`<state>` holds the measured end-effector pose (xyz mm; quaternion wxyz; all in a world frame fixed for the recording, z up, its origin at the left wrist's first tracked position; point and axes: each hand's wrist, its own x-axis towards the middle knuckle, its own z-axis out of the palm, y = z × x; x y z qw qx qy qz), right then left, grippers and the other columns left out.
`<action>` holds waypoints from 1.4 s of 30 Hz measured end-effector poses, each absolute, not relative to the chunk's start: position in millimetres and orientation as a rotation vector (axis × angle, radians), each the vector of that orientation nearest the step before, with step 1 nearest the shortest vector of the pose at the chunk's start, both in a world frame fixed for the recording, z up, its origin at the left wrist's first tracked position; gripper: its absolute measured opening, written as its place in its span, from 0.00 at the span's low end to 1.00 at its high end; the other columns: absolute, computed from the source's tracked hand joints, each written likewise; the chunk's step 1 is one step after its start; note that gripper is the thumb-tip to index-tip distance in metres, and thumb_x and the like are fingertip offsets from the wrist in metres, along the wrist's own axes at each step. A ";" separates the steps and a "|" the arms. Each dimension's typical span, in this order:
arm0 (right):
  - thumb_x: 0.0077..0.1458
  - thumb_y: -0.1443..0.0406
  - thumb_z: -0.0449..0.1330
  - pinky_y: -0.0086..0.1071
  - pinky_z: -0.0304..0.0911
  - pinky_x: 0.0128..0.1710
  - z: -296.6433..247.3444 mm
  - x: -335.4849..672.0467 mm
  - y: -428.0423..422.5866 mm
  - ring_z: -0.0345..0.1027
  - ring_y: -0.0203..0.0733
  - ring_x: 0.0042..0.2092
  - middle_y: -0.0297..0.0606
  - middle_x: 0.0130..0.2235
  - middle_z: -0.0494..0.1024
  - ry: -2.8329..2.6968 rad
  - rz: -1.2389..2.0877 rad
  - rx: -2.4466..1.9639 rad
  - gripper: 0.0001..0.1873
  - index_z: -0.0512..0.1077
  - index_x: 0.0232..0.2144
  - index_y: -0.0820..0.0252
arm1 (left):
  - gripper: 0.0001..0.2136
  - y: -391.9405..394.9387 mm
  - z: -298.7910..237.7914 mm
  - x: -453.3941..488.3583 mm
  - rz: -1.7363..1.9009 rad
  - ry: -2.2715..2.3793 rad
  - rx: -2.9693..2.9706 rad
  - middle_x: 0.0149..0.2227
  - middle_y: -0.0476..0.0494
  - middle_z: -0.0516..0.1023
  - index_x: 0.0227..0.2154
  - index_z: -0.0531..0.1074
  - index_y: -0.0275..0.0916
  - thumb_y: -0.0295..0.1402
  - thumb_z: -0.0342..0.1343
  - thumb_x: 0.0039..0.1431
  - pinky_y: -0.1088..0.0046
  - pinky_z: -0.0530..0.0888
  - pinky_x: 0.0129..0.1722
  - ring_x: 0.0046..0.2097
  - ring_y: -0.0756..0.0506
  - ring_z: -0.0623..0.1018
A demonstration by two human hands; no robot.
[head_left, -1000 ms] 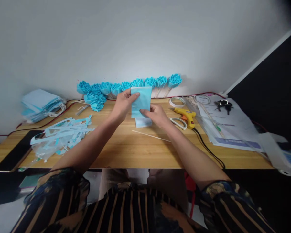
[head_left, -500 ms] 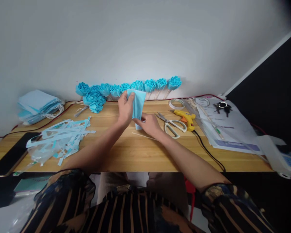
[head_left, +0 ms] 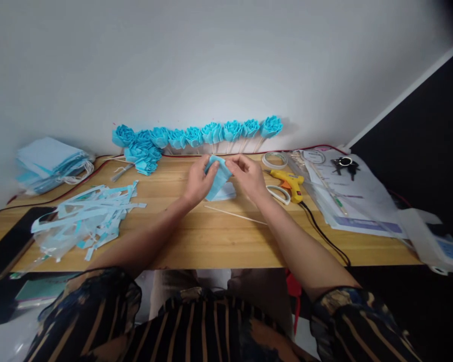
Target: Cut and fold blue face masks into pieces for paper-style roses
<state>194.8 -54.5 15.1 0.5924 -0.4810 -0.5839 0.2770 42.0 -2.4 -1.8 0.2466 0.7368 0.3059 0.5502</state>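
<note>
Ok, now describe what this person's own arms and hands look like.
Both the left hand and right hand are bare: no gloves, and no watch or bracelet shows. The left sleeve and right sleeve are dark with tan stripes, ending loosely around the elbows in blotchy blue-and-cream patterning.

Passage: table front, between forearms. Obstacles: left hand, right hand centre; stick nearer; scraps left; glue gun right; flowers behind.

Your left hand and right hand pinch the upper part of a blue sheet above the table. A thin stick lies nearer you; blue flowers line the wall, and a yellow glue gun lies to your right.
</note>
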 end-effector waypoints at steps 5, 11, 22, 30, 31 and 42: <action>0.57 0.57 0.61 0.30 0.60 0.29 12.3 190.8 -58.1 0.65 0.35 0.28 0.31 0.26 0.75 -1.431 0.378 -1.158 0.12 0.75 0.28 0.59 | 0.16 -2.3 -3.1 43.9 1.281 0.779 1.867 0.26 0.51 0.66 0.27 0.65 0.39 0.46 0.61 0.56 0.73 0.64 0.31 0.30 0.50 0.66; 0.60 0.61 0.59 0.33 0.63 0.37 13.4 194.5 -60.6 0.69 0.39 0.33 0.35 0.30 0.78 -1.558 0.118 -1.176 0.10 0.76 0.29 0.57 | 0.20 3.5 -2.6 42.6 0.982 0.535 1.537 0.30 0.50 0.73 0.33 0.70 0.38 0.46 0.70 0.44 0.73 0.71 0.35 0.33 0.50 0.72; 0.55 0.46 0.60 0.32 0.67 0.32 3.7 186.7 -53.1 0.70 0.39 0.33 0.36 0.33 0.77 -1.234 0.683 -1.187 0.23 0.73 0.42 0.57 | 0.21 7.5 -1.4 44.5 1.229 0.602 1.321 0.31 0.48 0.78 0.32 0.72 0.38 0.46 0.72 0.41 0.72 0.74 0.34 0.32 0.49 0.77; 0.51 0.52 0.64 0.33 0.62 0.29 -13.8 174.9 -54.8 0.67 0.39 0.29 0.34 0.26 0.75 -1.566 0.899 -1.367 0.17 0.73 0.25 0.60 | 0.23 12.2 -0.2 43.2 1.378 0.626 1.234 0.34 0.47 0.79 0.36 0.72 0.38 0.47 0.71 0.42 0.73 0.74 0.35 0.36 0.48 0.78; 0.51 0.53 0.64 0.33 0.61 0.29 -15.1 172.6 -55.9 0.67 0.39 0.28 0.35 0.24 0.74 -1.597 0.868 -1.399 0.17 0.73 0.23 0.60 | 0.23 13.4 0.4 42.3 1.380 0.627 1.220 0.34 0.47 0.79 0.36 0.72 0.39 0.47 0.72 0.42 0.72 0.75 0.35 0.36 0.47 0.78; 0.54 0.47 0.63 0.34 0.66 0.37 11.9 206.1 -52.5 0.73 0.43 0.41 0.39 0.41 0.80 -1.619 0.768 -1.223 0.26 0.75 0.48 0.56 | 0.16 18.7 9.2 30.1 1.287 0.721 1.443 0.29 0.48 0.77 0.31 0.74 0.37 0.39 0.71 0.44 0.72 0.72 0.32 0.33 0.46 0.77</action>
